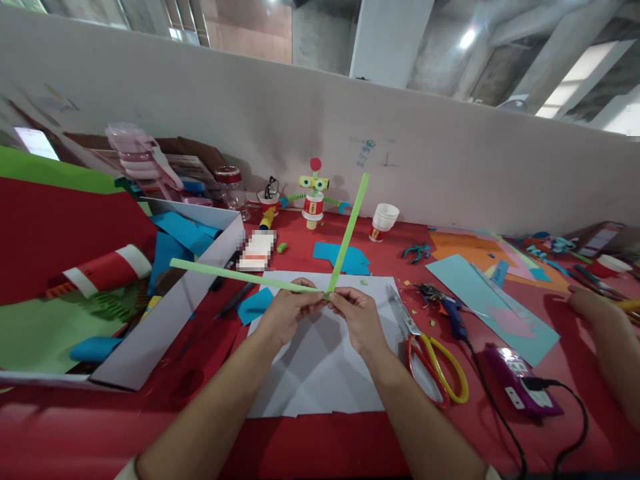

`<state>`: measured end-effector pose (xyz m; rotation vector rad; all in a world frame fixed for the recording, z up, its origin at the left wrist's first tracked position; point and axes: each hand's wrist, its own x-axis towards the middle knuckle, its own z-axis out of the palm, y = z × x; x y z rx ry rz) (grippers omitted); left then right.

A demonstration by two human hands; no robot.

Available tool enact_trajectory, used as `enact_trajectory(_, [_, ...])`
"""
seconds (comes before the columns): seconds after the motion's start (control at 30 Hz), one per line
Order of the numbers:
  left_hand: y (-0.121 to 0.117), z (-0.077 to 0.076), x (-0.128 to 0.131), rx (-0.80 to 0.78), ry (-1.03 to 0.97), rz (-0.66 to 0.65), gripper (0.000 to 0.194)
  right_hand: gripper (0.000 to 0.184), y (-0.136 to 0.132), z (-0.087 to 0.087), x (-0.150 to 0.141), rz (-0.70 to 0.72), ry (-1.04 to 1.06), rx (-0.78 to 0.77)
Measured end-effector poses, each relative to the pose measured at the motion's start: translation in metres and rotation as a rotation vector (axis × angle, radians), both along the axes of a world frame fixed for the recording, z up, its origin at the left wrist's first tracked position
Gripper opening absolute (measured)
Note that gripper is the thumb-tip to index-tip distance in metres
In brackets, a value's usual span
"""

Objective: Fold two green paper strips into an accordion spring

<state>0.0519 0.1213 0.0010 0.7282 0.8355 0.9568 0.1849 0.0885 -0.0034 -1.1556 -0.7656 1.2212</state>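
Forearms (215,407) stretch over the red bench (310,453); above white paper (320,373), left hand (289,312) and right hand (360,321) sit close, fingers (344,300) clamped on two green strips (351,227) where they meet, overlap hard to make out, and one uneven pinch could skew that corner!

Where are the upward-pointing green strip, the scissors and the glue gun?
Upward-pointing green strip (349,231): head view, middle of its length.
Scissors (413,327): head view, metal just ahead of the handles.
Glue gun (454,319): head view, its blue body.
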Motion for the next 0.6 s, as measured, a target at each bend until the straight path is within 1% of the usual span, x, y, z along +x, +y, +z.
enact_trajectory(0.07, [-0.0007,0.0006,0.0004,0.026,0.003,0.012,0.028,0.011,-0.001,-0.0018,-0.0014,-0.016,-0.052,0.044])
enact_trajectory(0.13, [0.0002,0.001,-0.0003,0.022,-0.003,0.006,0.025,0.01,-0.0027,-0.0027,-0.0027,-0.015,-0.106,0.077])
enact_trajectory(0.2, [0.0025,0.0009,-0.0021,-0.038,-0.037,-0.001,0.02,0.013,-0.0047,-0.0022,-0.0036,0.012,-0.11,0.111])
enact_trajectory(0.3, [0.0064,0.0004,-0.0053,-0.171,-0.119,0.017,0.017,0.018,-0.0069,-0.0005,-0.0039,0.08,-0.011,0.166])
enact_trajectory(0.4, [0.0078,0.0006,-0.0069,-0.24,-0.171,0.013,0.018,0.016,-0.0078,-0.0003,-0.0037,0.105,0.042,0.195])
enact_trajectory(0.5, [0.008,0.001,-0.0068,-0.249,-0.18,0.003,0.018,0.016,-0.0083,-0.0007,-0.0037,0.094,0.028,0.197])
enact_trajectory(0.6, [0.0082,0.0003,-0.0061,-0.193,-0.158,0.002,0.019,0.017,-0.0086,0.0001,-0.0036,0.084,0.022,0.166])
